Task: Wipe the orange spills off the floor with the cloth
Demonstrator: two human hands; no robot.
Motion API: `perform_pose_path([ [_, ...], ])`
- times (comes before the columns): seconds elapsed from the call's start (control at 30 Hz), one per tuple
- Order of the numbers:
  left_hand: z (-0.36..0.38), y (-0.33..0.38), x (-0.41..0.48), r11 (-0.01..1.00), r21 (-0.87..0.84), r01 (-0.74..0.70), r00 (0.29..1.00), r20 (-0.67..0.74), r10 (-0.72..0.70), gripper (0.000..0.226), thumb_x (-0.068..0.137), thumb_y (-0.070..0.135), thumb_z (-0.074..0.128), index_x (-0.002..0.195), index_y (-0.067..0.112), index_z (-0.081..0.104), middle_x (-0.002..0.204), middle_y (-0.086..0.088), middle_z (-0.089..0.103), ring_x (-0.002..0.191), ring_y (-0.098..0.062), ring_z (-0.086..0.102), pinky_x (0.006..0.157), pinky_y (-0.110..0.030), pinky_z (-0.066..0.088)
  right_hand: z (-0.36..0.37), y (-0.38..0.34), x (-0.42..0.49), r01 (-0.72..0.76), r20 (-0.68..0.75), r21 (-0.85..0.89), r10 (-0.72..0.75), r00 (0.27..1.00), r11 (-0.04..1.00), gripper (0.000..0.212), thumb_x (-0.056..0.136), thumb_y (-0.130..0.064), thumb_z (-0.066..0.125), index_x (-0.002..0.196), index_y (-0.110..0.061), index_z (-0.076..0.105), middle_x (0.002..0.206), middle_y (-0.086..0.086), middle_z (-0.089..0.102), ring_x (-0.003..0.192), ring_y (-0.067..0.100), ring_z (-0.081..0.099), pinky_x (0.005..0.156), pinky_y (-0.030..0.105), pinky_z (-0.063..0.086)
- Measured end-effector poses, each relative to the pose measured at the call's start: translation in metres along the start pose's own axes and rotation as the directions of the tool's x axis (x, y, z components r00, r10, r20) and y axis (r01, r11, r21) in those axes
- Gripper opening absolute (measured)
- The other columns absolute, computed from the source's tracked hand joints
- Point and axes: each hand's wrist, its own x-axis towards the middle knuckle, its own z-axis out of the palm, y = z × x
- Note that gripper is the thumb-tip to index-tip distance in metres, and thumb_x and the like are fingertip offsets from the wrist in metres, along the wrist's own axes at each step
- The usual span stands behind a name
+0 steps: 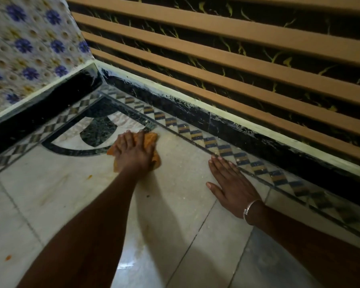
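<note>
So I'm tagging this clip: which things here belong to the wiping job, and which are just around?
Job: left hand pressing the orange cloth; orange spots on the floor.
Just around: right hand flat on the floor; bracelet; slatted wall; flowered sheet.

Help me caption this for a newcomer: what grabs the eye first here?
The orange cloth under the left hand, pressed to the pale floor near the patterned corner inlay. Next, the right hand lying flat beside the checkered border, a silver bracelet on its wrist. Small orange spots dot the floor at the lower left.
</note>
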Motion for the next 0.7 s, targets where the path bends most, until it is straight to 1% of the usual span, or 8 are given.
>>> perform_pose_path([
  [0.23, 0.008, -0.006, -0.092, 0.959, 0.074, 0.274, 0.962, -0.027, -0.273, 0.066, 0.11, 0.048, 0.028, 0.165, 0.014, 0.014, 0.17, -0.023, 0.016, 0.156, -0.045, 0.015, 0.124, -0.057, 0.021, -0.004, -0.002, -0.004, -0.019, 0.008, 0.017, 0.019, 1.0, 1.0, 0.077, 0.096, -0.062, -0.002, 0.159, -0.018, 0.004, 0.166, 0.0, -0.003, 0.153, 0.012, -0.005, 0.122, 0.03, -0.006],
  [0.37, 0.009, 0.031, -0.167, 0.98, 0.083, 0.178, 0.977, 0.103, -0.186, 0.087, 0.098, 0.053, 0.057, 0.161, 0.011, 0.017, 0.167, -0.024, 0.021, 0.154, -0.045, 0.021, 0.122, -0.053, 0.027, -0.005, -0.005, -0.004, -0.041, 0.02, 0.029, 0.041, 0.999, 0.999, 0.083, 0.092, -0.064, -0.009, 0.159, -0.017, 0.007, 0.166, 0.003, 0.004, 0.154, 0.015, 0.002, 0.124, 0.032, 0.0],
  [0.4, 0.006, 0.036, -0.177, 0.987, 0.031, 0.158, 0.981, 0.112, -0.161, 0.086, 0.093, 0.056, 0.064, 0.156, 0.011, 0.027, 0.159, -0.022, 0.034, 0.148, -0.043, 0.032, 0.116, -0.049, 0.035, -0.006, -0.008, -0.003, -0.053, 0.009, 0.04, 0.053, 0.999, 0.998, 0.085, 0.092, -0.064, -0.012, 0.158, -0.016, 0.01, 0.166, 0.004, 0.008, 0.154, 0.016, 0.005, 0.124, 0.033, 0.002],
  [0.47, -0.019, 0.035, -0.183, 0.937, -0.278, 0.213, 0.977, 0.08, -0.198, 0.048, 0.103, 0.052, 0.052, 0.133, 0.014, 0.049, 0.132, -0.016, 0.06, 0.123, -0.036, 0.057, 0.095, -0.04, 0.048, -0.008, -0.024, 0.001, -0.044, -0.01, 0.044, 0.045, 0.999, 0.998, 0.087, 0.092, -0.063, -0.016, 0.157, -0.015, 0.015, 0.166, 0.006, 0.014, 0.153, 0.017, 0.009, 0.124, 0.035, 0.002],
  [0.5, -0.029, 0.029, -0.18, 0.83, -0.508, 0.229, 0.972, 0.068, -0.226, 0.038, 0.108, 0.049, 0.042, 0.12, 0.016, 0.056, 0.119, -0.014, 0.067, 0.112, -0.035, 0.064, 0.087, -0.039, 0.049, -0.009, -0.035, 0.004, -0.017, -0.021, 0.039, 0.018, 1.0, 0.999, 0.085, 0.093, -0.061, -0.015, 0.157, -0.015, 0.016, 0.166, 0.005, 0.015, 0.153, 0.016, 0.008, 0.123, 0.034, 0.001],
  [0.57, -0.052, 0.013, -0.178, 0.373, -0.891, 0.258, 0.937, 0.136, -0.321, 0.039, 0.111, 0.042, 0.038, 0.104, 0.014, 0.064, 0.103, -0.013, 0.073, 0.099, -0.033, 0.07, 0.085, -0.039, 0.055, -0.016, -0.063, 0.011, 0.066, -0.021, 0.069, -0.065, 0.998, 0.995, 0.079, 0.095, -0.058, -0.007, 0.157, -0.016, 0.014, 0.166, 0.002, 0.009, 0.153, 0.013, 0.002, 0.123, 0.031, -0.003],
  [0.63, -0.063, -0.011, -0.177, -0.035, -0.97, 0.242, 0.92, 0.241, -0.31, 0.038, 0.11, 0.027, 0.043, 0.101, 0.003, 0.071, 0.093, -0.018, 0.076, 0.084, -0.032, 0.075, 0.077, -0.04, 0.061, -0.023, -0.092, 0.02, 0.127, -0.012, 0.125, -0.126, 0.992, 0.984, 0.077, 0.093, -0.056, -0.002, 0.158, -0.018, 0.016, 0.166, 0.0, 0.006, 0.153, 0.013, -0.001, 0.124, 0.031, -0.003],
  [0.7, -0.071, -0.035, -0.171, -0.246, -0.945, 0.214, 0.932, 0.273, -0.238, 0.036, 0.105, 0.017, 0.044, 0.093, -0.004, 0.071, 0.092, -0.028, 0.071, 0.079, -0.039, 0.072, 0.071, -0.043, 0.061, -0.026, -0.12, 0.033, 0.159, -0.037, 0.173, -0.155, 0.987, 0.972, 0.078, 0.093, -0.055, 0.0, 0.158, -0.017, 0.021, 0.167, 0.001, 0.008, 0.154, 0.015, 0.0, 0.125, 0.035, 0.002],
])
